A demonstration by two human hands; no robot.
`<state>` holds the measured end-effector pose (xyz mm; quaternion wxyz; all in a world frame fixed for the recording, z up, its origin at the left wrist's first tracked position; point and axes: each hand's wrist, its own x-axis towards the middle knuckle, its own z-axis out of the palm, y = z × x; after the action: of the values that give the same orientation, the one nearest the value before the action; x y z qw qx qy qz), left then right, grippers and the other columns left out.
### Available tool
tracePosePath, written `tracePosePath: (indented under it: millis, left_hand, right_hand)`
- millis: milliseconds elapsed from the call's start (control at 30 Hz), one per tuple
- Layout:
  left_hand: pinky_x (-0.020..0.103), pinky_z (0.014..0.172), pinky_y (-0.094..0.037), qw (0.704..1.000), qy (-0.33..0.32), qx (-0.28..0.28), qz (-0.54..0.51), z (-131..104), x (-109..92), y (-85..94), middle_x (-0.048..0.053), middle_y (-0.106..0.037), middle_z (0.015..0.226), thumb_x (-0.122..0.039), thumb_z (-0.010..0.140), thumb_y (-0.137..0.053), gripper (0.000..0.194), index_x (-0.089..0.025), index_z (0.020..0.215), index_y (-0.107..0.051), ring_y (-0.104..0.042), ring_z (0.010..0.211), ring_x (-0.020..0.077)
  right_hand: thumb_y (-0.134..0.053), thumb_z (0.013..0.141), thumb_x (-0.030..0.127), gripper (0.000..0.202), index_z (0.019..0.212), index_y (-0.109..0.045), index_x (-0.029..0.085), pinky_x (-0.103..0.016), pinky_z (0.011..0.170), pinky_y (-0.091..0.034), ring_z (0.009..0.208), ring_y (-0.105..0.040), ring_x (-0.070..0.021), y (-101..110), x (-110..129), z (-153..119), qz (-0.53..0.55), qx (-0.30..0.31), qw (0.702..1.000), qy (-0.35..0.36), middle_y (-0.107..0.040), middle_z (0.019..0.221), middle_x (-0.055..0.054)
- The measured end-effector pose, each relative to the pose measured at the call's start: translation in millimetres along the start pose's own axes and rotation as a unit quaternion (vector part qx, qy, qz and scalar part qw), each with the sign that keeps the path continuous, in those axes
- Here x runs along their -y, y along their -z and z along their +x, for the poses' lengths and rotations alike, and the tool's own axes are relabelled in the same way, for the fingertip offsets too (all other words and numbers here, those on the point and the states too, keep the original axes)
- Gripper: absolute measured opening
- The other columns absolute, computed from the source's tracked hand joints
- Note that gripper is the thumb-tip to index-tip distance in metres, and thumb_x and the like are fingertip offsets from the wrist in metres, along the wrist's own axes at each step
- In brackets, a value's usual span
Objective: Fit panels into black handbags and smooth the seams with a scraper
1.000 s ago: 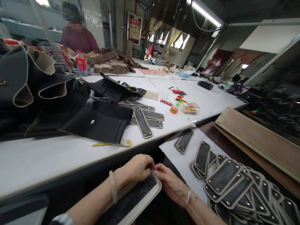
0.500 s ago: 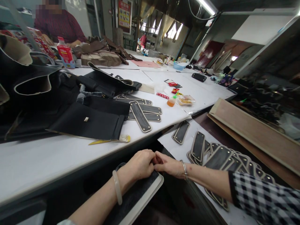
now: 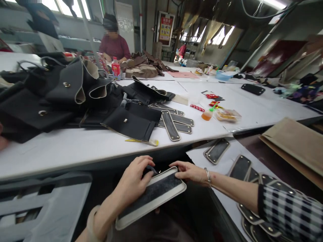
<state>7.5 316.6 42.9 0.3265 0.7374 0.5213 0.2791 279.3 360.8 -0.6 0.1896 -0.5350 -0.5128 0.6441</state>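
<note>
A long black leather-like panel (image 3: 157,189) with a pale rim and rounded corners lies tilted across my lap area. My right hand (image 3: 188,172) pinches its far right corner, thumb on top and fingers at the edge. Over the panel's left part rests my left hand (image 3: 135,179), its thumb and fingers curled round the far edge, where a small dark piece shows between them. What that dark piece is, I cannot make out. The panel's underside is hidden.
Black bag pieces (image 3: 60,90) are heaped on the white table (image 3: 75,153), beside several riveted strips (image 3: 171,126) and a yellow-handled tool (image 3: 153,143). More riveted strips (image 3: 241,168) lie at the right near a brown board (image 3: 297,148). A person (image 3: 116,45) sits across.
My hands have moved apart from each other: the left drew back leftward, the right now pinches the corner. More of the panel's top shows. The view has swung left.
</note>
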Motion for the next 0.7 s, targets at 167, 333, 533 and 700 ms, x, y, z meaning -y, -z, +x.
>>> tracePosePath:
  millis: [167,333,533,700]
  left_hand:
    - [0.042,0.089,-0.046,0.991,0.05,-0.087,0.086,-56.6,-16.8,-25.7,0.005,-0.065,0.107,-0.025,0.09,-0.054,0.01,-0.025,0.09,-0.064,-0.057,0.104,0.025]
    - [0.04,0.08,-0.046,0.98,0.049,-0.155,0.117,-81.6,-29.1,-66.8,0.005,-0.068,0.097,-0.03,0.091,-0.056,0.011,-0.027,0.096,-0.066,-0.06,0.094,0.0252]
    - [0.038,0.077,-0.044,0.966,0.064,-0.22,0.116,-82.1,-30.0,-90.3,0.005,-0.068,0.097,-0.034,0.094,-0.052,0.016,-0.027,0.096,-0.067,-0.06,0.092,0.0245]
    - [0.036,0.075,-0.042,0.956,0.076,-0.233,0.162,-90.2,-25.6,-90.0,0.004,-0.068,0.091,-0.032,0.093,-0.052,0.017,-0.027,0.089,-0.067,-0.061,0.086,0.0225]
  right_hand:
    - [-0.085,0.059,0.041,0.046,0.097,-0.071,0.018,-0.027,0.061,-0.047,0.066,-0.055,-0.0163,-7.6,-17.3,0.0,0.04,-0.016,0.999,0.028,-0.058,0.068,0.002]
    - [-0.067,0.075,0.065,0.056,0.108,-0.067,0.019,-0.029,0.06,-0.046,0.068,-0.054,-0.0181,-14.2,-38.4,-9.0,0.095,-0.099,0.99,0.043,-0.058,0.073,-0.001]
    - [-0.052,0.086,0.064,0.052,0.104,-0.066,0.018,-0.039,0.075,-0.049,0.088,-0.059,-0.0263,-20.2,-55.4,-27.7,0.091,-0.193,0.975,0.061,-0.064,0.093,-0.009]
    - [-0.059,0.09,0.038,0.018,0.1,-0.069,0.026,-0.045,0.094,-0.044,0.107,-0.054,-0.0283,-28.0,-38.8,-51.7,-0.174,-0.221,0.912,0.298,-0.061,0.108,-0.008]
